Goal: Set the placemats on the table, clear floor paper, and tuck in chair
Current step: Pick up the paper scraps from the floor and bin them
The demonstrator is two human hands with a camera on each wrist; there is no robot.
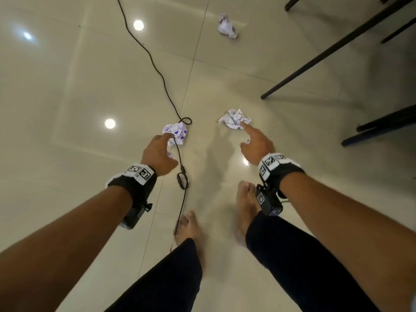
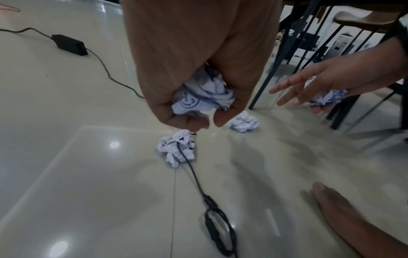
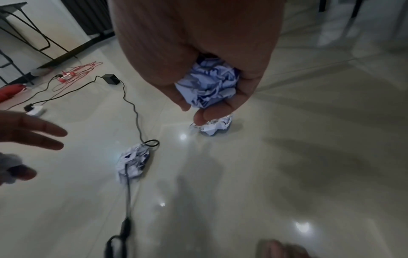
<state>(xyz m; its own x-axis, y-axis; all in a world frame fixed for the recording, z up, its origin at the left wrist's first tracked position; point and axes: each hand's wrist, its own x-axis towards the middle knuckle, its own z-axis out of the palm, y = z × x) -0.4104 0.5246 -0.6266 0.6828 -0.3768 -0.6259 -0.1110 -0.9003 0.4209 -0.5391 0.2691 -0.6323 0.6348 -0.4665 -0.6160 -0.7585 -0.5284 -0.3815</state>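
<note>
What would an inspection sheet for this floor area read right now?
Surface: glossy cream tile floor, lights reflected.
Job's things: three crumpled paper balls on floor: left ball under the black cable, right ball, far ball; no placemats in view.
Clutter: red object, unidentifiable.
Grippers: left hand grips a left wad; right hand grips a right wad, finger at right ball.
Cables: black cable crosses left ball; adapter; red cord.
Surroundings: black furniture legs; bare feet.
</note>
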